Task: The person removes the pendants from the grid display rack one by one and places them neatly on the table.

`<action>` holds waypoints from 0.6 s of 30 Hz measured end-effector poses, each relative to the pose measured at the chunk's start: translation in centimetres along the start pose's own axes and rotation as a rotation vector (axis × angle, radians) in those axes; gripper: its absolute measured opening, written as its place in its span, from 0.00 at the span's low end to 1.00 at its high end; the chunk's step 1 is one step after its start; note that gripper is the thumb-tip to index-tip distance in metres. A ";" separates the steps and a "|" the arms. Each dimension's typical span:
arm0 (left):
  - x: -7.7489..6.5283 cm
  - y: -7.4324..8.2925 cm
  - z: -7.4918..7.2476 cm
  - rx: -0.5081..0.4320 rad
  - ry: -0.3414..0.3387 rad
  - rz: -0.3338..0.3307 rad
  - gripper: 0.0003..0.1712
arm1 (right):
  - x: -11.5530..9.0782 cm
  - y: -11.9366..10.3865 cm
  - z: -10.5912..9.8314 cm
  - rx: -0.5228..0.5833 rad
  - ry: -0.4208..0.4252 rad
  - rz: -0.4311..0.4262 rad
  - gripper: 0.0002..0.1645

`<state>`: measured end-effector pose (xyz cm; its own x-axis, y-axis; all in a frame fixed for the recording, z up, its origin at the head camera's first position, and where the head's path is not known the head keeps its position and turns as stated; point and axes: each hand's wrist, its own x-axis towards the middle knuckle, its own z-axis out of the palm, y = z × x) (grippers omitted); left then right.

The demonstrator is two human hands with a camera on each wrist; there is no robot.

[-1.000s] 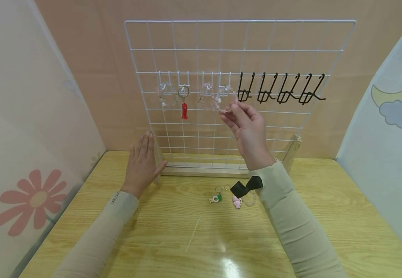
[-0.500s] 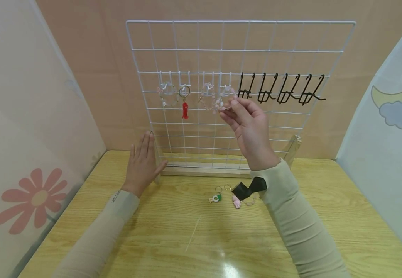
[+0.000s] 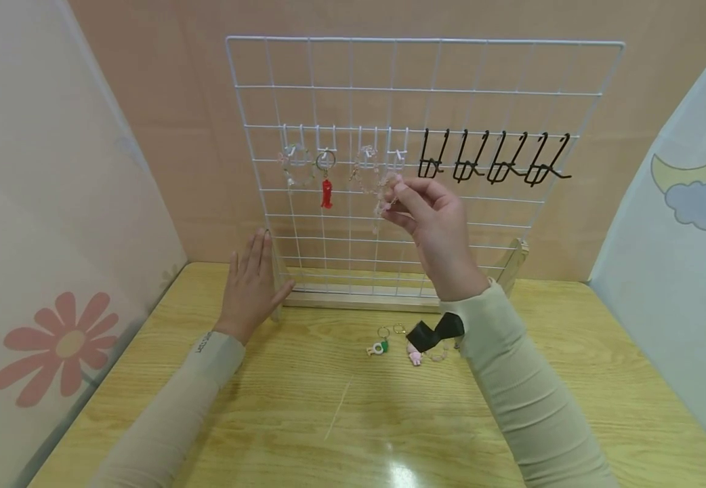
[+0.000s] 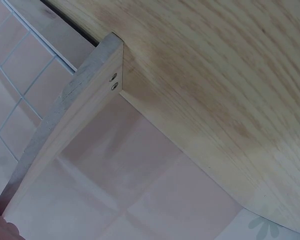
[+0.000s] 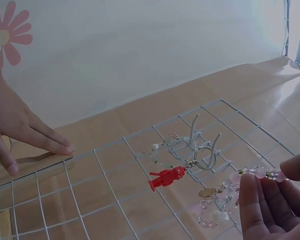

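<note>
My right hand [image 3: 435,224] pinches a beaded bracelet [image 3: 385,196] between thumb and fingers, just below the rightmost white hook [image 3: 397,157] on a white wire grid rack. Pink and clear beads of the bracelet [image 5: 260,173] show between the fingertips in the right wrist view; its lower part dangles. Two more beaded bracelets hang on white hooks, one at the far left [image 3: 295,166] and one [image 3: 365,169] beside the held one. Between them hangs a keyring with a red figure [image 3: 326,193]. My left hand [image 3: 249,291] rests with straight fingers against the rack's wooden side post [image 4: 65,115].
Several black hooks [image 3: 465,159] line the right half of the grid [image 3: 426,88]. On the wooden table [image 3: 292,407] lie a green-and-white keyring [image 3: 379,348], a pink figure keyring [image 3: 414,354] and another bracelet [image 3: 440,352], partly behind the right sleeve [image 3: 524,379].
My right hand has drawn the bracelet down and slightly left, from around the rightmost white hook to below it. The left hand has stayed against the post.
</note>
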<state>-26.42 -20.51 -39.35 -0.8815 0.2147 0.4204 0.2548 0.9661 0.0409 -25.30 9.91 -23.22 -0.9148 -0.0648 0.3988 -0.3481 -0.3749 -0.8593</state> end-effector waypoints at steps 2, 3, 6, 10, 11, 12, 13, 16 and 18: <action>0.0 0.0 0.0 -0.001 0.005 0.001 0.61 | -0.2 0.2 -0.1 -0.029 -0.013 0.018 0.05; 0.1 0.0 0.0 -0.005 0.007 0.001 0.61 | -0.3 0.3 -0.2 -0.051 -0.017 0.029 0.05; 0.1 0.0 0.1 -0.014 0.007 0.000 0.61 | -0.6 0.7 -0.6 -0.113 -0.035 0.057 0.06; 0.1 -0.1 0.1 -0.017 0.009 0.003 0.61 | -1.1 1.4 -1.1 -0.167 -0.057 0.100 0.06; 0.1 -0.1 0.1 -0.018 0.011 0.005 0.61 | -1.3 1.6 -1.2 -0.183 -0.061 0.111 0.06; 0.1 -0.1 0.1 -0.020 0.013 0.006 0.61 | -1.4 1.8 -1.3 -0.194 -0.066 0.124 0.06; 0.1 -0.1 0.1 -0.022 0.015 0.007 0.61 | -1.5 2.1 -1.4 -0.203 -0.069 0.137 0.07; 0.1 -0.1 0.1 -0.026 0.019 0.009 0.61 | -1.9 2.8 -1.8 -0.249 -0.090 0.169 0.09; 0.1 -0.1 0.1 -0.021 0.021 0.009 0.61 | -2.1 3.4 -2.1 -0.299 -0.111 0.184 0.11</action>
<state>-26.55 -20.61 -39.45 -0.8708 0.2202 0.4396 0.2711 0.9609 0.0558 -25.01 10.67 -27.60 -0.9455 -0.2122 0.2469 -0.2391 -0.0622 -0.9690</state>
